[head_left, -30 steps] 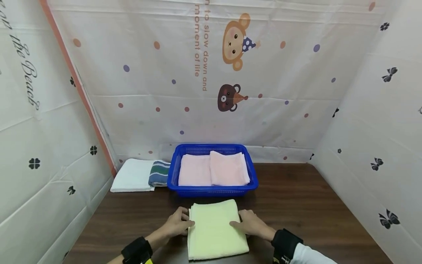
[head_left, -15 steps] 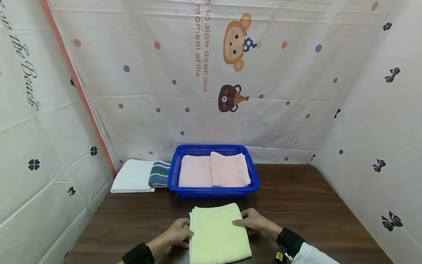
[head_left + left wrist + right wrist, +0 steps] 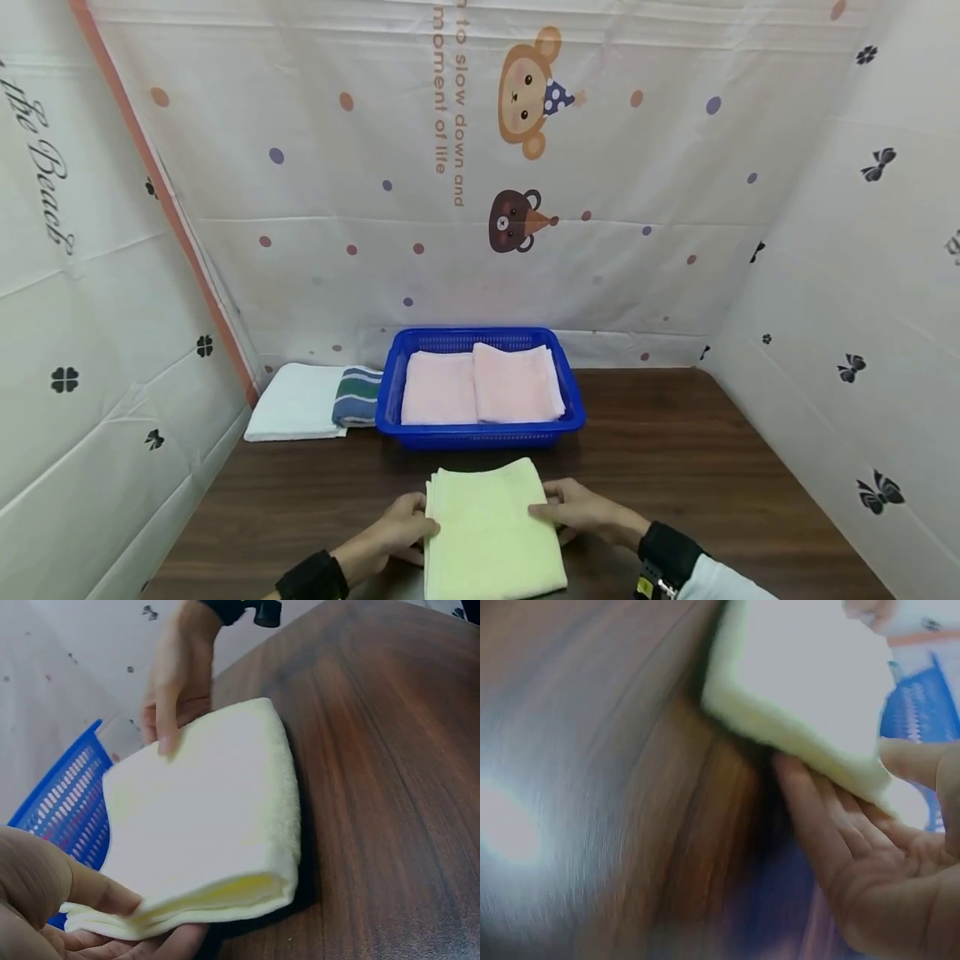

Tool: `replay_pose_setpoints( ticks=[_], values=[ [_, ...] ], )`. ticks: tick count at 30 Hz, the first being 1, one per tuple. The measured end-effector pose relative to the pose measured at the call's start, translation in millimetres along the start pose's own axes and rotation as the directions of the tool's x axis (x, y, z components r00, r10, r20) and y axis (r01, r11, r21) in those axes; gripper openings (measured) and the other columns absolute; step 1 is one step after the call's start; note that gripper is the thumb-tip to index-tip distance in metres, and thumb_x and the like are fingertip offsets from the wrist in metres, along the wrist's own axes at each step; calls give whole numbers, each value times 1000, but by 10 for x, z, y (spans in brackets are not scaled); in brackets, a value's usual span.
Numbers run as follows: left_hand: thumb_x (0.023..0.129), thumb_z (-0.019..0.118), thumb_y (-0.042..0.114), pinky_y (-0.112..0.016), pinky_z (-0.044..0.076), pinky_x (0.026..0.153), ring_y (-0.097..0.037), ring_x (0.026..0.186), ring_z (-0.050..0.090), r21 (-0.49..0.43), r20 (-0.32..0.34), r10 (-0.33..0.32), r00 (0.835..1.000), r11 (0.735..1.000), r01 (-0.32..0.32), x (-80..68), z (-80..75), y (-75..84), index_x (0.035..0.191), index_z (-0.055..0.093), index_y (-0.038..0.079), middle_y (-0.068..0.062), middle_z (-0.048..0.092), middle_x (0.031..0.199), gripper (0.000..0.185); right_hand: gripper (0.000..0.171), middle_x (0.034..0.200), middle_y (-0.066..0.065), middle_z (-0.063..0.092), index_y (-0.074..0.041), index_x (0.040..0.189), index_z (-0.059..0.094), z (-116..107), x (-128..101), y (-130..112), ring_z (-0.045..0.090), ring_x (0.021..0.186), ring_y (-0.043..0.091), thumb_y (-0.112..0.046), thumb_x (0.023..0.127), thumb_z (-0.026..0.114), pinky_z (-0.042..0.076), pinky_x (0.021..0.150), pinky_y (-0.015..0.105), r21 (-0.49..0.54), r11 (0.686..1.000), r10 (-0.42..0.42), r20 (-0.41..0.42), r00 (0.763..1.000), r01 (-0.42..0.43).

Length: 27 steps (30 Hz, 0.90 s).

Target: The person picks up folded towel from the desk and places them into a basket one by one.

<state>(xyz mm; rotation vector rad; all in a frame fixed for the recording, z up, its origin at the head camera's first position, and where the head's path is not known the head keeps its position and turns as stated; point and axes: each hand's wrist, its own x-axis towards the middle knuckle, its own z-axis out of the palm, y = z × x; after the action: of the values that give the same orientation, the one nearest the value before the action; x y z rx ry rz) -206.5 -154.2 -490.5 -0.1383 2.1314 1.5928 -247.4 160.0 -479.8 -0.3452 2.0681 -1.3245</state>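
In front of the blue basket point(image 3: 480, 431), a folded yellow towel point(image 3: 491, 533) is pinched at opposite edges by the left hand point(image 3: 401, 527) and the right hand point(image 3: 588, 510), thumbs on top. Pink towels point(image 3: 517, 385) are held in the basket.

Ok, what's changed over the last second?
The folded yellow towel has shifted slightly away from the blue basket, and the left hand has come nearer with it. The right hand still holds the opposite side; no hold was released. The basket, pink towels, white towel and striped towel stayed put.
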Motion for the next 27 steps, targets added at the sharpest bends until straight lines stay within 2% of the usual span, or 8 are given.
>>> replay_pose_setpoints(
  ticks=[3, 10, 13, 17, 20, 23, 25, 27],
  values=[
    [94, 60, 8, -39, 63, 70, -19, 81, 67, -21, 1, -9, 1000, 1000, 9, 10, -41, 8, 109, 53, -6, -15, 64, 94, 22, 45, 106, 13, 76, 7, 139, 54, 3, 7, -24, 75, 90, 23, -18, 102, 62, 64, 74, 38, 103, 995, -1, 41, 999, -3],
    [100, 62, 15, -41, 62, 76, -19, 93, 68, -36, 22, 4, 1000, 999, -3, 34, -179, 76, 125, 59, -8, -13, 71, 105, 34, 44, 106, 18, 77, 10, 140, 53, 42, 37, -169, 76, 90, 23, -13, 103, 61, 64, 71, 35, 137, 989, -48, -17, 999, 50],
    [101, 62, 16, -41, 62, 77, -19, 96, 68, -41, 44, 32, 999, 999, -30, -33, -313, 176, 131, 57, -7, -12, 72, 109, 38, 45, 108, 19, 77, 10, 141, 52, 20, 19, -306, 76, 90, 23, -13, 102, 61, 64, 70, 33, 161, 985, -68, -13, 998, 69],
    [100, 63, 14, -41, 63, 77, -19, 93, 72, -97, 119, 93, 989, 992, -82, -193, -532, 349, 137, 51, -8, -13, 75, 109, 45, 44, 110, 21, 76, 9, 139, 54, -63, -54, -608, 77, 91, 23, -12, 102, 62, 64, 70, 34, 169, 980, -107, 28, 994, 101],
    [100, 63, 11, -44, 63, 80, -20, 93, 73, -142, 139, 153, 978, 981, -133, -292, -687, 533, 143, 45, -10, -15, 75, 112, 51, 44, 111, 22, 75, 9, 140, 53, -188, -73, -911, 77, 91, 24, -11, 102, 62, 64, 72, 37, 112, 981, -164, 44, 986, 158],
    [100, 62, 10, -44, 63, 84, -22, 96, 73, -127, 63, 196, 979, 974, -187, -266, -822, 782, 146, 43, -9, -18, 73, 116, 53, 44, 112, 22, 75, 8, 141, 52, -354, 17, -1235, 77, 89, 24, -11, 102, 62, 64, 75, 40, 31, 979, -202, 3, 979, 202],
    [101, 62, 12, -43, 63, 85, -24, 97, 72, -75, -26, 200, 979, 977, -201, -152, -912, 968, 144, 46, -7, -20, 71, 118, 49, 44, 112, 22, 75, 6, 142, 51, -468, 147, -1430, 76, 88, 22, -11, 103, 60, 64, 77, 41, -26, 979, -204, -41, 978, 203],
    [102, 61, 13, -43, 62, 87, -28, 102, 71, -17, -101, 201, 975, 979, -203, 30, -1018, 1136, 142, 49, -5, -23, 68, 121, 46, 42, 108, 20, 75, 7, 140, 54, -574, 318, -1587, 76, 85, 21, -12, 103, 61, 64, 78, 41, -65, 981, -187, -97, 978, 181]
  ],
)
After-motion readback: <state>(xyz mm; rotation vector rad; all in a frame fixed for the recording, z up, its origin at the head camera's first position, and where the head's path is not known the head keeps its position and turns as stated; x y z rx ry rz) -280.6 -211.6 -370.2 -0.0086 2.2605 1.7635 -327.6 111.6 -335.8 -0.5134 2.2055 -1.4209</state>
